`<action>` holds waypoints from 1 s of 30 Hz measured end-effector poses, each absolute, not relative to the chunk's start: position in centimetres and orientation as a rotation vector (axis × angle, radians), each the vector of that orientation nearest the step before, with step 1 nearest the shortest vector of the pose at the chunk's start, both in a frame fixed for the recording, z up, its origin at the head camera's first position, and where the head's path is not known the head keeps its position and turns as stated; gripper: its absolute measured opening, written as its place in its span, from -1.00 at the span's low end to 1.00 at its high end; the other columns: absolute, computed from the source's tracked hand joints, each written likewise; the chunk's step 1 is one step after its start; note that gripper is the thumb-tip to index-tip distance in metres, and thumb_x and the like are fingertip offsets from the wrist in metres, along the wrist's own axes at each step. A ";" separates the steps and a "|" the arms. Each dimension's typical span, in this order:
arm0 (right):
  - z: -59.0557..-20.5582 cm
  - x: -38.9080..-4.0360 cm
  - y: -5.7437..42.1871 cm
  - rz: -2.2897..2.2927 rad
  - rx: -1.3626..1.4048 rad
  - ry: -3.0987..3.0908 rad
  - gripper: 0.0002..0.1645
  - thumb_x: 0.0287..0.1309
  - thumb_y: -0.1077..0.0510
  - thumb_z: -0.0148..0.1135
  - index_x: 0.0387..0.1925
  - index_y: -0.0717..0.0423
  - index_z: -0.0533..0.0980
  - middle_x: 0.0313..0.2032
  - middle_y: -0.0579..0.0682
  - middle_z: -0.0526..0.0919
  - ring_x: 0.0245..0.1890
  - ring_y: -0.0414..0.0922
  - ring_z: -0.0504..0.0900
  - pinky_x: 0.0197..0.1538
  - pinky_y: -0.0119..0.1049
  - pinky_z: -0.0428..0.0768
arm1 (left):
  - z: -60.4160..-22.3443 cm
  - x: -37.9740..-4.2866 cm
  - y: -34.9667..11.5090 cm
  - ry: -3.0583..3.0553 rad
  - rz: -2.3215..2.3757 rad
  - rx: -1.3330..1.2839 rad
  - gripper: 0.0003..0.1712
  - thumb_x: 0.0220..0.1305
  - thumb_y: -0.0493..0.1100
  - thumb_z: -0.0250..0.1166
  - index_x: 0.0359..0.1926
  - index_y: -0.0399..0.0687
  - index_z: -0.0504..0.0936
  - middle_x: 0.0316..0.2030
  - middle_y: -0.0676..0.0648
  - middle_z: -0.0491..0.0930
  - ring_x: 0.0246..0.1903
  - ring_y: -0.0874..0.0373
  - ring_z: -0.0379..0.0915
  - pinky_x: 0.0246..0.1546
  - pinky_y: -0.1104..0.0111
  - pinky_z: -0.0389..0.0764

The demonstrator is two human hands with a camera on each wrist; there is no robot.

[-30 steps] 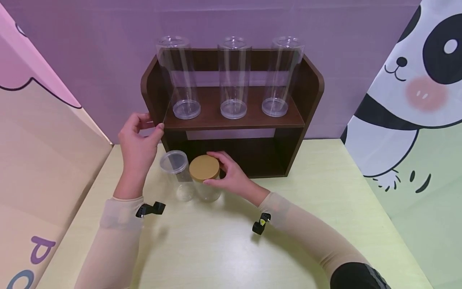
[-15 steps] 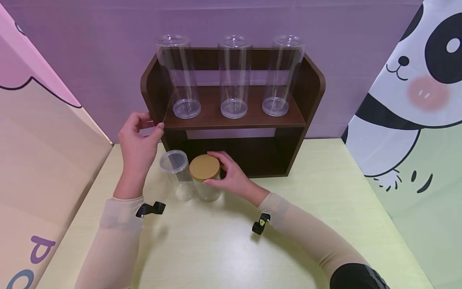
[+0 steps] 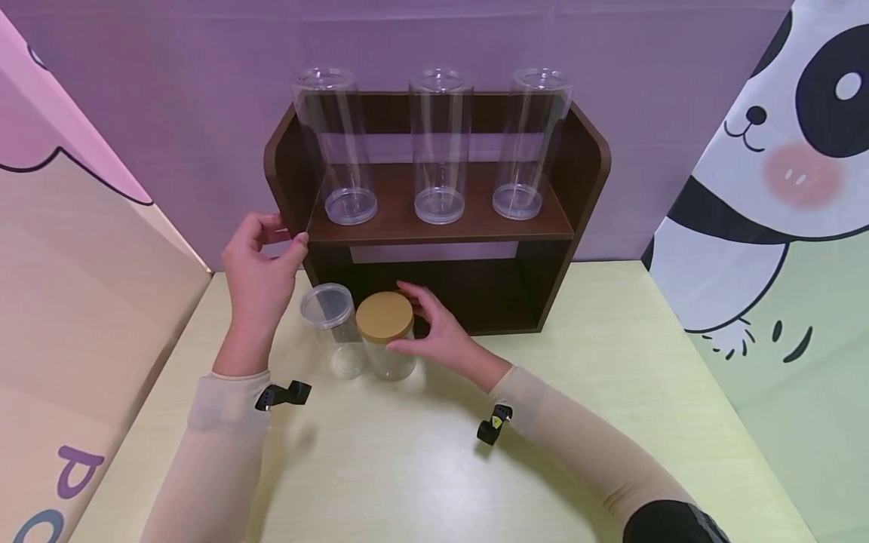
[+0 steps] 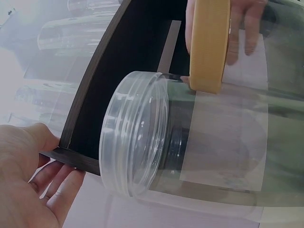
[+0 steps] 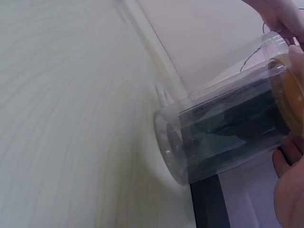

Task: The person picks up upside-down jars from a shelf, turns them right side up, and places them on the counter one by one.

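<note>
My left hand (image 3: 261, 283) grips the left side panel of a dark brown wooden shelf (image 3: 441, 232), its thumb on the front edge and fingers on the outer side. In the left wrist view, that pinch on the panel shows at the left. Before the shelf's lower left, a clear jar with a gold lid (image 3: 385, 317) stands upright on the table. My right hand (image 3: 441, 335) spreads thumb and fingers around its right side, slightly apart from the lid in the head view. Beside it, to the left, stands a clear jar with a translucent lid (image 3: 327, 305).
Three tall clear cylinders (image 3: 440, 151) stand in a row on the upper shelf board. The shelf's lower compartment (image 3: 475, 294) lies behind the right hand. A pale wooden table (image 3: 421, 452) runs toward the front, and a purple backdrop (image 3: 204, 113) hangs behind the shelf.
The right hand's fingers and thumb have loosened from the gold-lidded jar and shifted slightly right. Both jars stay in place. The left hand keeps its hold on the shelf.
</note>
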State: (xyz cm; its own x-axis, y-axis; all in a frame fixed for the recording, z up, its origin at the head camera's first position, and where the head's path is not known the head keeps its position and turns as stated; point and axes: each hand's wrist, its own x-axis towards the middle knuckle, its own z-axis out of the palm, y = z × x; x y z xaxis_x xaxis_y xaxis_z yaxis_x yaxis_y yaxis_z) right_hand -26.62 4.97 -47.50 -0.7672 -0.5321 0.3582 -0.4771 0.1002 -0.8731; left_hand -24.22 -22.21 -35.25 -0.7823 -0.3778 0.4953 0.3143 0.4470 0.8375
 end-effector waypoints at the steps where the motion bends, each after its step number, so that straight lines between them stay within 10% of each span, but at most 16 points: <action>1: -47.4 -26.5 5.2 -1.800 -1.066 2.295 0.14 0.14 0.33 0.69 0.65 0.17 0.26 0.49 0.14 0.45 0.50 0.05 0.47 0.58 -0.15 0.44 | -35.3 -24.2 -22.2 -2.055 -1.375 0.055 -0.65 0.46 -0.20 0.47 0.16 -0.26 0.70 0.06 -0.10 0.74 0.00 0.26 0.62 -0.18 0.56 0.67; 13: -40.9 -25.8 11.8 -2.097 -1.336 2.605 -0.50 0.34 0.43 0.44 0.25 0.43 0.52 0.21 0.32 0.59 0.26 0.13 0.59 0.38 -0.12 0.61 | -35.4 -24.3 -22.2 -2.068 -1.378 0.069 -0.65 0.47 -0.20 0.47 0.18 -0.25 0.70 0.09 -0.11 0.74 0.01 0.25 0.62 -0.18 0.57 0.66; 30: -32.6 -27.3 17.0 -1.888 -0.949 3.289 -0.06 0.33 0.17 0.56 0.57 0.28 0.26 0.45 0.24 0.37 0.47 -0.05 0.36 0.53 -0.12 0.48 | -35.2 -24.1 -22.1 -2.044 -1.393 0.020 -0.66 0.47 -0.18 0.47 0.14 -0.25 0.69 0.04 -0.04 0.74 -0.02 0.25 0.63 -0.22 0.56 0.69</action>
State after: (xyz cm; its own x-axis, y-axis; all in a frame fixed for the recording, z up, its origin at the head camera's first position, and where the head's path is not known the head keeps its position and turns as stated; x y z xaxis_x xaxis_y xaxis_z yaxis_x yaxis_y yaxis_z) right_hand -27.27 17.05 -32.65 -0.6183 -0.0157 0.7858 -0.6866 0.4974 -0.5303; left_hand -24.11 -22.13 -35.17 -0.7850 -0.3609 0.5035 0.3366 0.4338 0.8358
